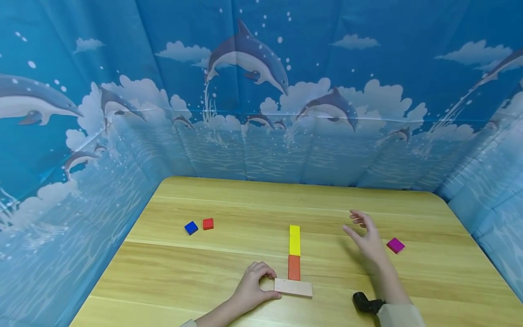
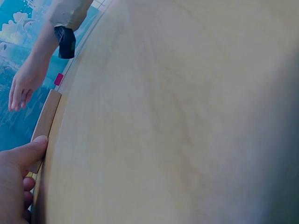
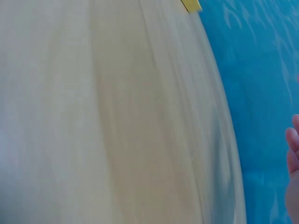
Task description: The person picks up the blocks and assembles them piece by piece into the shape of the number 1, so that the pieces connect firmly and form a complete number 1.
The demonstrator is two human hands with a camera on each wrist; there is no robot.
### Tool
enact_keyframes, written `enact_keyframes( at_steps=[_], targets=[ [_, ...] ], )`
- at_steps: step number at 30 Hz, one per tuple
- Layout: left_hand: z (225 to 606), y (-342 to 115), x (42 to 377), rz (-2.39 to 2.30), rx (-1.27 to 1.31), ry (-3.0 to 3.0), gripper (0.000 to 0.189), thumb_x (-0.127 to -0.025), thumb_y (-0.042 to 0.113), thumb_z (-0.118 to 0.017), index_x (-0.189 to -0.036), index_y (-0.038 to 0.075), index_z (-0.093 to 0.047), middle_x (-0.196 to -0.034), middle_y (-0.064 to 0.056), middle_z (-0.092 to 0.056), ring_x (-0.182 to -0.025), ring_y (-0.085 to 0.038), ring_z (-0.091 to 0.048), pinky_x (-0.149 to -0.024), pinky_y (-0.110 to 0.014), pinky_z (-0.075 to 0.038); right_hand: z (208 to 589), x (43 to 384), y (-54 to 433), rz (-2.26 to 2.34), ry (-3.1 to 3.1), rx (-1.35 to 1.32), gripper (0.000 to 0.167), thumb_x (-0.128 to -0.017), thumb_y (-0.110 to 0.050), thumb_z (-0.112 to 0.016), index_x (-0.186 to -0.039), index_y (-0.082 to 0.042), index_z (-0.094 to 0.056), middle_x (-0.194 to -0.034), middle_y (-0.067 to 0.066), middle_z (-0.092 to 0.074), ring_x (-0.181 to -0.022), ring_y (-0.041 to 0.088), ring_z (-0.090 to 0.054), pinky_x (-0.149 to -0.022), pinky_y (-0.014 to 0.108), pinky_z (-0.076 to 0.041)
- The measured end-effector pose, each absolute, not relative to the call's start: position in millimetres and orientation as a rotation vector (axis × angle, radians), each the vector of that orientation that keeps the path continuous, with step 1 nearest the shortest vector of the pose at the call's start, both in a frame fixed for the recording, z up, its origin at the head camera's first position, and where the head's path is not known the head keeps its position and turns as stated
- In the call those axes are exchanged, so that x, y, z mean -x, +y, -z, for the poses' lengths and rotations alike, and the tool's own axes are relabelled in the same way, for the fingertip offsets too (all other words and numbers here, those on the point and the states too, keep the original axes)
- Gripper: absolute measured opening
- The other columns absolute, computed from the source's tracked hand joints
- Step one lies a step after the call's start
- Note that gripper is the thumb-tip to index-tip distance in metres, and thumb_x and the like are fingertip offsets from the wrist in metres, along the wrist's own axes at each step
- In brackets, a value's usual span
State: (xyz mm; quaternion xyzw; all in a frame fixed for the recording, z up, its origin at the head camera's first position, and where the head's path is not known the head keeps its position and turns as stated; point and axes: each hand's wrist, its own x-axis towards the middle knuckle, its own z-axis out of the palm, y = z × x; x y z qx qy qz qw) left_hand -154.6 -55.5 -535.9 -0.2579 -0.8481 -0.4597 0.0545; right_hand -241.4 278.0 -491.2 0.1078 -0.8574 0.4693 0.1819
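My left hand point(image 1: 251, 288) pinches the left end of a plain wooden block point(image 1: 293, 287) between thumb and fingers at the near side of the table. In the left wrist view the thumb lies against that wooden block point(image 2: 46, 114). Just beyond it an orange block point(image 1: 294, 267) and a yellow block point(image 1: 294, 240) lie end to end in a line pointing away from me. My right hand point(image 1: 369, 238) hovers over the table to the right, fingers loosely bent, holding nothing. Closest to it lies a magenta block point(image 1: 395, 245). Only some fingers point(image 3: 293, 144) show in the right wrist view.
A blue block point(image 1: 191, 228) and a red block point(image 1: 208, 224) lie side by side at the left of the wooden table point(image 1: 245, 200). Behind and beside the table hangs a blue dolphin-print curtain point(image 1: 261, 150). A black device point(image 1: 367, 303) sits at my right wrist.
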Motion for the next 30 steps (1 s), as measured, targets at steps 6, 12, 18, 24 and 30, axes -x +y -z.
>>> enact_keyframes(
  at_steps=[6, 12, 18, 24, 30],
  targets=[
    [536, -55, 155, 1.376, 0.797, -2.556, 0.037, -0.059, 0.029, -0.083, -0.088, 0.018, -0.062, -0.084, 0.011, -0.058, -0.083, -0.003, -0.046, -0.079, -0.024, -0.038, 488, 227, 306, -1.231, -2.407, -0.153, 0.05, -0.085, -0.011, -0.065, -0.128, 0.003, -0.043, -0.113, 0.014, -0.048, -0.097, 0.013, -0.042, -0.079, 0.022, -0.031],
    [536, -55, 156, 1.377, 0.794, -2.566, 0.037, -0.059, 0.029, -0.083, -0.088, 0.019, -0.062, -0.085, 0.013, -0.057, -0.084, -0.002, -0.045, -0.079, -0.023, -0.038, 492, 217, 331, -1.199, -2.378, -0.01, 0.052, -0.085, -0.012, -0.065, -0.129, 0.003, -0.042, -0.111, 0.009, -0.045, -0.095, 0.004, -0.04, -0.071, 0.014, -0.035],
    [537, -55, 156, 1.379, 0.793, -2.567, 0.037, -0.059, 0.03, -0.083, -0.088, 0.02, -0.062, -0.085, 0.014, -0.057, -0.084, -0.002, -0.045, -0.08, -0.023, -0.038, 494, 207, 348, -1.176, -2.378, 0.098, 0.051, -0.086, -0.013, -0.063, -0.128, 0.005, -0.042, -0.111, 0.012, -0.043, -0.093, 0.0, -0.038, -0.075, 0.011, -0.03],
    [537, -55, 155, 1.389, 0.792, -2.57, 0.037, -0.06, 0.031, -0.083, -0.088, 0.02, -0.062, -0.085, 0.013, -0.057, -0.084, -0.002, -0.045, -0.08, -0.024, -0.038, 498, 199, 360, -1.133, -2.379, 0.19, 0.05, -0.085, -0.012, -0.064, -0.127, 0.006, -0.044, -0.107, 0.011, -0.043, -0.088, -0.007, -0.033, -0.08, 0.023, -0.025],
    [539, -56, 155, 1.386, 0.79, -2.573, 0.037, -0.06, 0.031, -0.083, -0.088, 0.02, -0.062, -0.085, 0.013, -0.057, -0.085, -0.003, -0.046, -0.08, -0.024, -0.038, 505, 195, 372, -1.076, -2.441, 0.21, 0.051, -0.084, -0.013, -0.064, -0.125, 0.009, -0.043, -0.108, 0.019, -0.043, -0.085, -0.005, -0.032, -0.077, 0.027, -0.027]
  ],
)
